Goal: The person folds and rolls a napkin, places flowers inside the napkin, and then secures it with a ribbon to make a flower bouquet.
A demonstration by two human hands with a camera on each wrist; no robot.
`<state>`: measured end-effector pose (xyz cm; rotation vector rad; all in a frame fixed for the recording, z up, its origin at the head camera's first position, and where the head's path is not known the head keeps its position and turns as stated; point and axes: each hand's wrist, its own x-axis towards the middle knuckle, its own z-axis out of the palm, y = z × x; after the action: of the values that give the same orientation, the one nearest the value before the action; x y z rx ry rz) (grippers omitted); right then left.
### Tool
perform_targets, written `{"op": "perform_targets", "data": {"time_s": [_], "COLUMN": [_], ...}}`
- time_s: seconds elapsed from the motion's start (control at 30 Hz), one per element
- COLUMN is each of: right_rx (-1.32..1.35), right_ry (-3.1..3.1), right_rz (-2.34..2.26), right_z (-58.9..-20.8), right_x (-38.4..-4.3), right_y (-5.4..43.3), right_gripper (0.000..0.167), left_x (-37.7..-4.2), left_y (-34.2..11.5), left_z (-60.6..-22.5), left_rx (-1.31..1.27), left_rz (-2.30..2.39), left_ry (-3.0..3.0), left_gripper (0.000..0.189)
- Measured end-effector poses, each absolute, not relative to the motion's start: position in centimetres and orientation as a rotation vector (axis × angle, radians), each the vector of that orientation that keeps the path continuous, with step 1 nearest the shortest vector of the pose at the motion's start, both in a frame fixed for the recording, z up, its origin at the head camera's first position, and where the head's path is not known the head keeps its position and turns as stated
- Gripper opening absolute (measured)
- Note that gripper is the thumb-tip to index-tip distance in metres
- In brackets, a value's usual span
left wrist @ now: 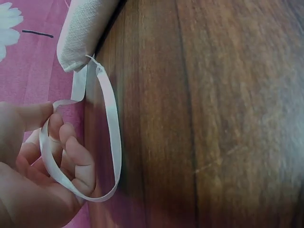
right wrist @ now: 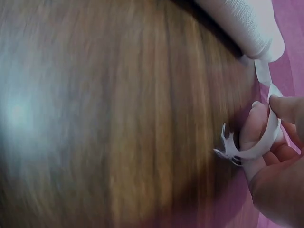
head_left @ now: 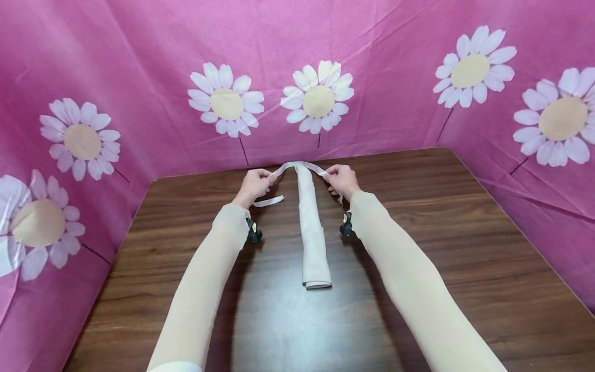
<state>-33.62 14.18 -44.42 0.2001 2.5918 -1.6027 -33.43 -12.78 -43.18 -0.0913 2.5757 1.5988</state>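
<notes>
A narrow roll of folded white cloth point(head_left: 312, 232) lies lengthwise down the middle of the wooden table. A thin white ribbon point(head_left: 283, 168) arches across its far end. Left of the roll, my left hand point(head_left: 255, 186) pinches the ribbon between thumb and fingertip. From there the ribbon's tail loops round below the fingers in the left wrist view, its tip close to the cloth point(left wrist: 88, 33). On the other side my right hand point(head_left: 343, 181) pinches the ribbon too. A frayed ribbon end point(right wrist: 232, 147) hangs past those fingers in the right wrist view.
The brown wooden table point(head_left: 186, 232) ends just beyond both hands. Behind it and along both sides hangs a pink curtain point(head_left: 269, 41) printed with large white daisies. A small black device point(head_left: 253, 231) sits at each wrist, beside the pale sleeves.
</notes>
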Motion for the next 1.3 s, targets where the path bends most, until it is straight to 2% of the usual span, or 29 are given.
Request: {"op": "perform_targets", "data": {"time_s": [0.33, 0.73, 1.0, 1.3], "right_rx": [0.112, 0.148, 0.232, 0.182], "right_ry": [2.732, 2.891, 2.824, 2.856], "right_rz": [-1.311, -0.843, -0.959, -1.019], "right_z": [-43.7, -43.3, -43.2, -44.1], "right_x": [-33.0, -33.1, -32.8, -32.0], "right_y": [14.9, 16.5, 17.4, 18.3], "right_gripper": [0.028, 0.025, 0.027, 0.030], "left_x": [-32.8, -32.6, -32.4, -32.1], "left_y": [-13.8, -14.7, -15.2, -16.8], "left_z": [-43.0, -42.8, -43.2, -43.5], "left_rx": [-0.150, -0.325, -0.332, -0.388], "left_rz": [1.583, 1.253, 1.025, 1.147], "left_ry": [2.533, 2.603, 2.755, 2.764], "left_gripper": [0.037, 0.029, 0.034, 0.035]}}
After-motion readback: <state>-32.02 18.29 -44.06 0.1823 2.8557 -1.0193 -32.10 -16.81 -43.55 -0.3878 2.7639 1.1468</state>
